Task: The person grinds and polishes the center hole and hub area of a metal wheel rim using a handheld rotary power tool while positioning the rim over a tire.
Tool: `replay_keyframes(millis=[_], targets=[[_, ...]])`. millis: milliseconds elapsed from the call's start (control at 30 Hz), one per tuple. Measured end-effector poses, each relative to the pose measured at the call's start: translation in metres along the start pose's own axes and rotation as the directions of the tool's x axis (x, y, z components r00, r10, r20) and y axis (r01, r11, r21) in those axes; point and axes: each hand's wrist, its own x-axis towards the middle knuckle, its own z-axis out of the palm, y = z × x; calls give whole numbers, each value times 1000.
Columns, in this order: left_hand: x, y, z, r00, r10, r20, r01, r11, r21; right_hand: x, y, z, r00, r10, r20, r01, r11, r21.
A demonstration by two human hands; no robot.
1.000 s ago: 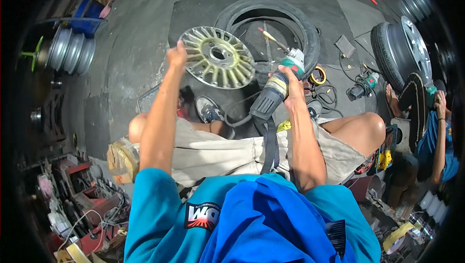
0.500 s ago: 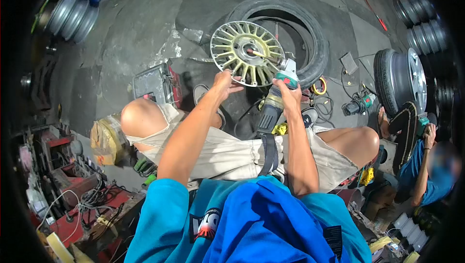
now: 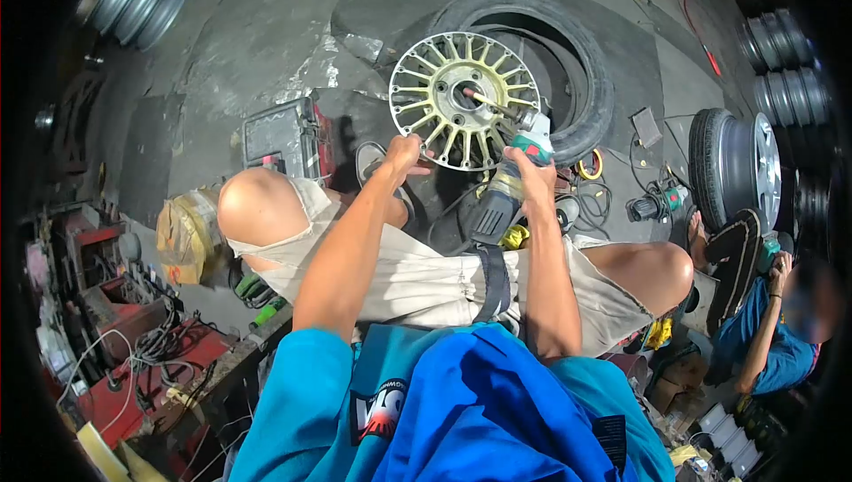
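Note:
A round multi-spoke wheel face with a yellowish centre leans over the near left part of a black tyre. My left hand pinches its lower left rim, some fingers extended beneath. My right hand is wrapped round the green and grey head end of a power tool. From the tool's silver head a thin rod with a red and pale tip reaches over the wheel's hub. Whether the tip touches the wheel I cannot tell. The tool's body points down toward my lap.
An open case lies left of my foot. Another power tool and cables lie at the right, near a tyred wheel. A co-worker sits at the far right. Red machinery stands lower left.
The wheel face has come from the left toward the tool, and my left hand has shifted from its left edge to its lower rim. The tool's rod now lies over the hub.

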Motion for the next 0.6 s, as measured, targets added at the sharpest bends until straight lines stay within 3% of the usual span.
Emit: replay_keyframes(millis=[200, 233, 333, 367, 467, 533, 600], targets=[[-14, 2, 20, 999, 17, -28, -22, 982, -185, 8, -6, 15, 996, 85, 20, -86, 995, 57], [-16, -1, 24, 999, 27, -32, -33, 978, -207, 8, -3, 22, 992, -37, -120, 38, 999, 1], [-13, -8, 32, 997, 35, -73, -52, 966, -254, 10, -14, 22, 998, 1, -63, -1, 1000, -13], [-11, -11, 32, 997, 21, -71, -38, 965, -258, 18, -7, 23, 993, 63, -96, -64, 998, -8], [-11, -14, 27, 998, -11, -65, -5, 970, -241, 12, -15, 25, 995, 41, -86, -44, 998, -34], [-13, -9, 27, 998, -20, -57, 7, 978, -210, 19, -14, 21, 996, 86, 6, -85, 996, -18], [-16, -4, 27, 994, 23, -109, -43, 981, -189, 25, -6, 23, 995, -17, -93, 2, 987, -161]])
